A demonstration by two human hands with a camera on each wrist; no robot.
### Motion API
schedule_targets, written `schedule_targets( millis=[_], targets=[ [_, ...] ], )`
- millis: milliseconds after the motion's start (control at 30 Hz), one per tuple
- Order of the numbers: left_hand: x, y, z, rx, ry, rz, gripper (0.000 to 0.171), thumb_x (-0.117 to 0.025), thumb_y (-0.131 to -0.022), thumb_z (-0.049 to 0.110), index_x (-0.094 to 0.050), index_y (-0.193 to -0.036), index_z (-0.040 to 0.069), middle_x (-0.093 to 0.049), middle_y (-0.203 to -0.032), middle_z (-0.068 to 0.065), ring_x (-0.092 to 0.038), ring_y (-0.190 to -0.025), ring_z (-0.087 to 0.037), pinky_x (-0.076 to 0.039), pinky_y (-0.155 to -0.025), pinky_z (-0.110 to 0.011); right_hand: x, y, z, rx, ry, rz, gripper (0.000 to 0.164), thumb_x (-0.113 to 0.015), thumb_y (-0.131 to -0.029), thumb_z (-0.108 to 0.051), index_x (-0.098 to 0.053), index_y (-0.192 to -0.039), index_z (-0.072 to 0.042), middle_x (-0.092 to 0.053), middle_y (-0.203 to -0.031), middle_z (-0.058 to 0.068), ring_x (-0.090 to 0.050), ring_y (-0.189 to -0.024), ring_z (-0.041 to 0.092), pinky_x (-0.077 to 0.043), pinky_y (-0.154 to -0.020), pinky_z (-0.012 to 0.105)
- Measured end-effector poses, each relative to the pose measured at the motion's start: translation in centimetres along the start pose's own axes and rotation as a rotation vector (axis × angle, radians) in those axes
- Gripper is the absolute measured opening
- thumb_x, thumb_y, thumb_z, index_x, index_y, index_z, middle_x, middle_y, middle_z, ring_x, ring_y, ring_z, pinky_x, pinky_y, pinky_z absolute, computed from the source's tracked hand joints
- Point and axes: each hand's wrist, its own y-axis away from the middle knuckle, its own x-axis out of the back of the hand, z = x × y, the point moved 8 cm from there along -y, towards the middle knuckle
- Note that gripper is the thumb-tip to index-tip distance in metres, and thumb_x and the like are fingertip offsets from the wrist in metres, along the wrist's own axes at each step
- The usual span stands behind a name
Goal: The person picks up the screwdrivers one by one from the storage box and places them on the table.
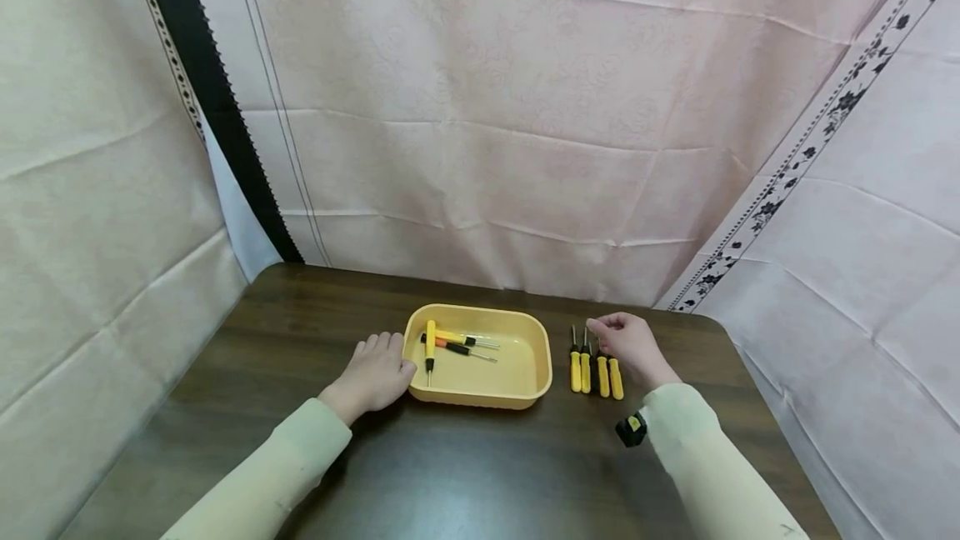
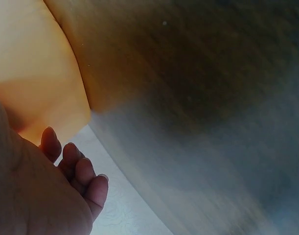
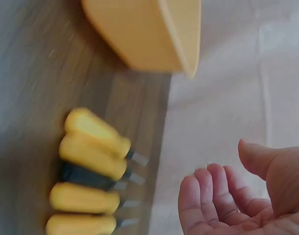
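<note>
My left hand [image 1: 378,372] rests at the left end of a yellow plastic tray [image 1: 517,369], its thumb at the rim and its fingers relaxed. In the left wrist view those fingers [image 2: 98,193] bend loosely beside the tray wall. Inside the tray lie an upright-pointing yellow screwdriver [image 1: 430,342], another yellow one [image 1: 450,337] and an orange-and-black one [image 1: 457,348]. My right hand [image 1: 626,344] hovers by the tips of a row of yellow screwdrivers [image 1: 575,372] with a black one [image 3: 85,176] among them. Its thumb and bent fingers stand apart, holding nothing.
The dark wooden table [image 1: 450,482] carries the tray and the row, which lies just right of the tray. A pale cloth [image 1: 487,148] hangs behind the table's far edge. A small black device [image 1: 632,430] sits at my right wrist.
</note>
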Motion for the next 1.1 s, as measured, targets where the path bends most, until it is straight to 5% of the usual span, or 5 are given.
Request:
schedule_targets(
  millis=[167, 467, 733, 1100],
  targets=[
    [0.0, -0.2, 0.0, 0.000, 0.000, -0.007, 0.034, -0.041, -0.093, 0.031, -0.048, -0.113, 0.004, -0.044, -0.096, -0.006, -0.037, -0.088, -0.024, -0.031, -0.079, -0.041, -2.8, 0.0, -3.2, 0.054, -0.025, -0.037, 0.041, -0.063, -0.093, -0.037, -0.061, -0.113, -0.001, -0.064, -0.105, 0.017, -0.064, -0.089, 0.027, -0.052, -0.077, 0.036],
    [-0.1, -0.8, -0.2, 0.000, -0.004, -0.015, 0.033, -0.041, -0.094, 0.032, -0.048, -0.112, 0.006, -0.043, -0.096, -0.005, -0.037, -0.088, -0.024, -0.031, -0.080, -0.041, -10.6, 0.1, -6.9, 0.068, -0.144, -0.160, 0.030, -0.068, -0.091, -0.025, -0.064, -0.105, 0.001, -0.065, -0.106, 0.021, -0.065, -0.091, 0.032, -0.052, -0.083, 0.044],
    [-0.2, -1.1, -0.2, 0.005, 0.000, -0.019, 0.031, -0.041, -0.094, 0.031, -0.048, -0.111, 0.006, -0.043, -0.095, -0.005, -0.037, -0.087, -0.024, -0.030, -0.079, -0.041, -17.1, 0.3, -7.8, 0.050, -0.197, -0.286, 0.031, -0.067, -0.091, -0.020, -0.066, -0.097, 0.011, -0.066, -0.101, 0.025, -0.066, -0.088, 0.033, -0.053, -0.080, 0.043],
    [-0.2, -1.2, -0.5, -0.003, -0.009, -0.002, 0.030, -0.042, -0.094, 0.033, -0.049, -0.108, 0.007, -0.044, -0.094, -0.004, -0.038, -0.087, -0.024, -0.031, -0.079, -0.041, -22.6, -0.3, -8.2, -0.009, -0.146, -0.296, 0.025, -0.073, -0.087, -0.017, -0.071, -0.086, 0.007, -0.069, -0.082, 0.015, -0.065, -0.071, 0.021, -0.055, -0.067, 0.036]
  ],
)
